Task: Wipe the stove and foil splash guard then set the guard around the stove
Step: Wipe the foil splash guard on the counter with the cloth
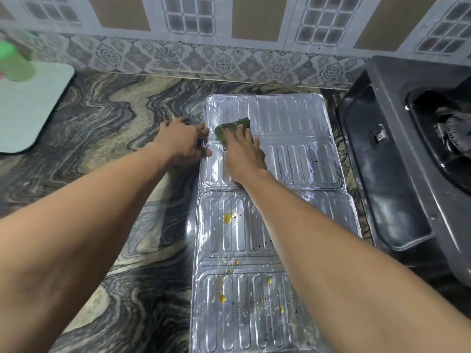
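The foil splash guard [293, 154] lies flat and unfolded on the marbled counter, running from the wall toward me. Yellow food spots and dark specks dot its near panels. My right hand [243, 154] presses a green cloth [230, 128] flat onto the far panel, fingers straight over it. My left hand [184, 141] rests on the guard's left edge, fingertips on the foil rim and thumb on the panel. The black gas stove [397, 154] stands to the right of the guard, its burner partly cut off by the frame edge.
A pale cutting board [28, 110] lies at the far left with a green bottle [15, 62] on it. The tiled wall [204, 59] runs along the back. Bare marbled counter [102, 118] lies between the board and the guard.
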Demonstrator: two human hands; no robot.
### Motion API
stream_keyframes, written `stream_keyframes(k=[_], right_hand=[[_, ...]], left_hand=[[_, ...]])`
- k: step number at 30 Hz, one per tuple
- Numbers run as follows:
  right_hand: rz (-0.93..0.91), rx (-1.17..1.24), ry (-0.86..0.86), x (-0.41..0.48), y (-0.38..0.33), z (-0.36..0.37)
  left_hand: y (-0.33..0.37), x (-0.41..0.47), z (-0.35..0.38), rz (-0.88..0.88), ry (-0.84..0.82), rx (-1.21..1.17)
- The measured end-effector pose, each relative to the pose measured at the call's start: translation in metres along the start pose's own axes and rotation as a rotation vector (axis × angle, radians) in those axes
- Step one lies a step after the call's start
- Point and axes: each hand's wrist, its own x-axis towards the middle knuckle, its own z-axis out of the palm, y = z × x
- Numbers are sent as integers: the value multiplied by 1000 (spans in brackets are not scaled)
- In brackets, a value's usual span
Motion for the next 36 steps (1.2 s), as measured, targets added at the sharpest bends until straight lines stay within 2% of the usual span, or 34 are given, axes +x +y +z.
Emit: stream_keyframes(k=[9, 19, 23, 28, 36], right_hand=[[-81, -8, -71, -22, 21, -7], [101, -59, -39, -25, 78, -25], [208, -93, -22, -31, 103, -31], [227, -96, -30, -34, 110, -34], [223, -57, 0, -32, 112, -31]], left_hand=[[-3, 9, 0, -17, -73, 4], [17, 1, -11, -72, -101, 31], [21, -5, -14, -95, -21, 40], [38, -23, -12, -115, 157, 64], [24, -44, 0, 3, 24, 103]])
